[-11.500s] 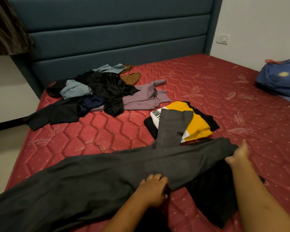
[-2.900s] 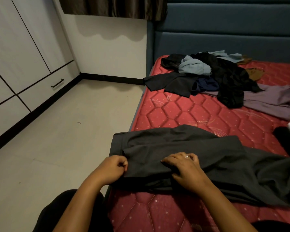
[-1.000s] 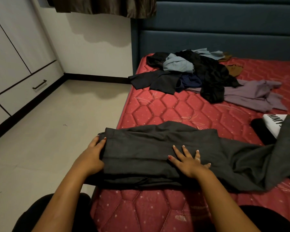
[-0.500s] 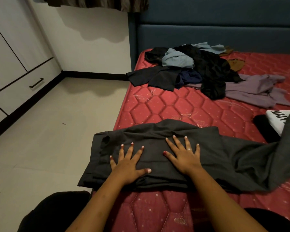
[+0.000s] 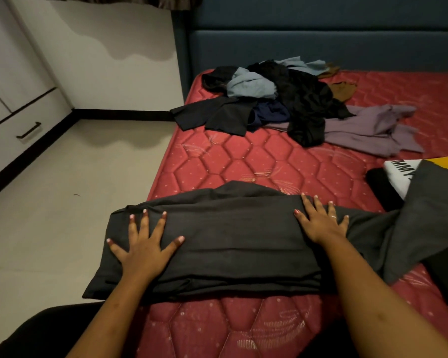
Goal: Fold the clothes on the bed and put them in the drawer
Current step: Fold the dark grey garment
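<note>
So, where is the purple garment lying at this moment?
In the head view the purple garment lies spread on the red mattress, far right, its left end under the crumpled black garment, in front of the blue headboard.

Trousers (image 5: 233, 244) across mattress (image 5: 256, 164) near edge, clothes pile (image 5: 282, 99) behind, drawer (image 5: 23, 130) far left
</note>
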The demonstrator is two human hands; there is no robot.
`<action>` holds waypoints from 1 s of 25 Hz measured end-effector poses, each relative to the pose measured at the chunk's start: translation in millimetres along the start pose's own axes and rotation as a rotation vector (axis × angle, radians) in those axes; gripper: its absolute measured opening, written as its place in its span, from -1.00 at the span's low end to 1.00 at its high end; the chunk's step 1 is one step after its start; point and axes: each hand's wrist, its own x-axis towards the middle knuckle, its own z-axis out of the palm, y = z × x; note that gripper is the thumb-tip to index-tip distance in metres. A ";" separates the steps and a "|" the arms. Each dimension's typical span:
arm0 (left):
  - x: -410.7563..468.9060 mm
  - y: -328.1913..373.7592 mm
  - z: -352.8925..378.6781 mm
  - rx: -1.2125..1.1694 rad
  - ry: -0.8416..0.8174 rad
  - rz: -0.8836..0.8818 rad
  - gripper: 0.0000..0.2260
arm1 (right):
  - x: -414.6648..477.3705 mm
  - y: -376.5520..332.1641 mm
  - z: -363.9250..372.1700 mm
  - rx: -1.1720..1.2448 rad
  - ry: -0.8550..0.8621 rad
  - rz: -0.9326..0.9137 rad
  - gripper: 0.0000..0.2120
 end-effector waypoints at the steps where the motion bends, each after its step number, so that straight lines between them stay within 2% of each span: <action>1: -1.5 1.2 1.1 0.034 0.067 0.014 -0.31 | -0.4 1.5 -8.5 0.032 -0.049 0.002 -0.38; 4: -19.5 26.1 8.8 0.075 0.218 0.198 -0.43 | -15.8 17.5 -40.1 0.253 -0.078 0.073 -0.34; 6: -44.5 54.2 15.2 0.123 0.164 0.372 -0.40 | -30.0 38.6 -53.9 0.369 -0.004 0.185 -0.35; 9: -86.4 106.2 31.7 0.173 0.080 0.551 -0.44 | -49.1 80.4 -57.7 0.398 0.099 0.444 -0.40; 12: -109.6 173.8 35.3 0.101 0.000 0.668 -0.44 | -60.1 110.2 -51.2 0.452 0.050 0.539 -0.50; 14: -115.4 212.9 37.1 0.053 -0.137 0.677 -0.42 | -59.6 115.8 -48.2 0.486 0.000 0.522 -0.52; 16: -117.6 242.7 38.0 0.050 -0.188 0.709 -0.42 | -56.7 116.0 -46.7 0.509 0.013 0.533 -0.51; 18: -112.8 265.0 43.3 0.054 -0.233 0.735 -0.45 | -53.3 116.9 -46.1 0.553 0.087 0.576 -0.47; 22: -103.0 299.2 55.9 0.099 -0.324 0.782 -0.56 | -45.8 124.7 -45.5 0.653 0.278 0.663 -0.27; 25: -92.4 324.4 62.0 0.039 -0.412 0.799 -0.64 | -42.0 133.4 -39.3 0.730 0.327 0.680 -0.18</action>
